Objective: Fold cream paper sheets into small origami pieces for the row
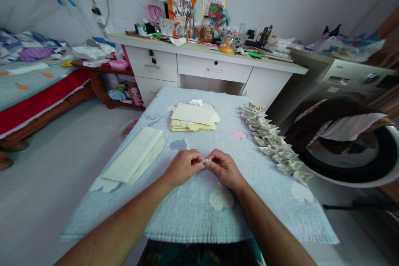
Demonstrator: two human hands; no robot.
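Both hands meet over the near middle of the cloth-covered table (193, 212). My left hand (185, 167) and my right hand (225, 169) pinch a small pale piece of folded paper (205, 161) between thumbs and fingers. Most of that paper is hidden by the fingertips, so its shape is unclear. Ahead of the hands lies a stack of cream and yellow paper sheets (195, 115). To the right, several folded paper boats (274, 141) run in a slanting row. A pale folded cloth or paper bundle (135, 156) rests on the left.
A white desk (215, 70) crowded with jars, a pink clock (155, 13) and an orange snack bag (181, 6) stands behind the table. On the right is a washing machine (339, 75) with its door open and clothes hanging out. A bed (40, 83) stands at left.
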